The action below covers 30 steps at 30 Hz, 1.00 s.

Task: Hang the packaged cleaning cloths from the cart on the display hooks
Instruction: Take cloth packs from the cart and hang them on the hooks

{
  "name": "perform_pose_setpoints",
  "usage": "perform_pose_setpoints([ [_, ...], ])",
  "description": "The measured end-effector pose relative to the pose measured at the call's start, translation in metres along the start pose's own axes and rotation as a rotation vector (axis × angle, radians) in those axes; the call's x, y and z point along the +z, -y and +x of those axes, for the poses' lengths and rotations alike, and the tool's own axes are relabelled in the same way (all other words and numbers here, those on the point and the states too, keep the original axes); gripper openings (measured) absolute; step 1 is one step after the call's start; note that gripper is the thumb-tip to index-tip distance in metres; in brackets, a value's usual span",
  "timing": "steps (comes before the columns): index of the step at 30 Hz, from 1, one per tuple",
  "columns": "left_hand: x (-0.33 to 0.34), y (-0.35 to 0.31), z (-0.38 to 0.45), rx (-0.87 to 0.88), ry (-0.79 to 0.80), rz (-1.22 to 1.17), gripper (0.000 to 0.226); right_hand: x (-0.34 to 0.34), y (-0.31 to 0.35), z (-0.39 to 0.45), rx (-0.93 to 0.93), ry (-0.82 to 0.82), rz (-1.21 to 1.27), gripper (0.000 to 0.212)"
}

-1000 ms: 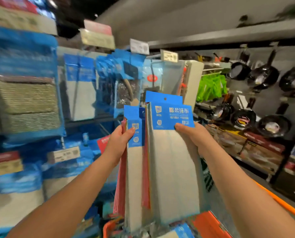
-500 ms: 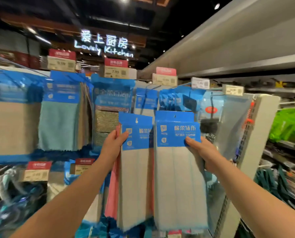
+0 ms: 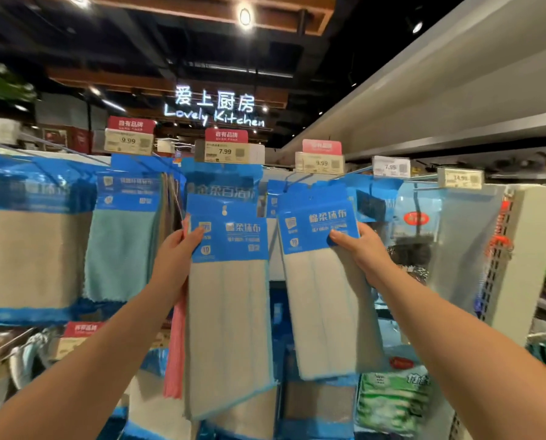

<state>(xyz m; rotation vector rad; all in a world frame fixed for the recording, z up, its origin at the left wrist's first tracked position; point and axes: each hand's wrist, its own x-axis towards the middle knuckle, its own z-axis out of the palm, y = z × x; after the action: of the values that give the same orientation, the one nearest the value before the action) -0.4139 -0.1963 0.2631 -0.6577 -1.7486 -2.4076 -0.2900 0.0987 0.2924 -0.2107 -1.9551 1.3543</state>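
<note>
We hold two cloth packs up before the display. Our left hand (image 3: pixel 178 249) pinches the left pack (image 3: pixel 228 300) by its blue header at 9 o'clock; our right hand (image 3: pixel 365 249) pinches the right pack (image 3: pixel 325 290) at 3 o'clock, its top just under the 9.99 price tag (image 3: pixel 320 161).

Two bare forearms reach into view from the lower corners. No sleeve shows on either; both arms are uncovered up to the frame edge. The left hand (image 3: pixel 178 249) and right hand (image 3: pixel 365 249) are ungloved, without rings, watch or bracelet.
</note>
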Motion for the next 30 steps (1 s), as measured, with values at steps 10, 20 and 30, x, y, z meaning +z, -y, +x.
perform_pose_setpoints([
  [10, 0.001, -0.008, 0.002, 0.071, 0.108, -0.027, 0.012, 0.020, 0.001, 0.030, 0.043, -0.062, 0.148, 0.036],
  [20, -0.011, -0.004, 0.001, 0.051, 0.058, -0.049, 0.012, 0.020, 0.009, 0.051, 0.071, -0.081, 0.212, 0.021],
  [30, 0.004, -0.003, 0.003, 0.051, 0.107, -0.065, 0.014, 0.018, 0.003, 0.057, 0.134, -0.015, 0.069, 0.039],
])
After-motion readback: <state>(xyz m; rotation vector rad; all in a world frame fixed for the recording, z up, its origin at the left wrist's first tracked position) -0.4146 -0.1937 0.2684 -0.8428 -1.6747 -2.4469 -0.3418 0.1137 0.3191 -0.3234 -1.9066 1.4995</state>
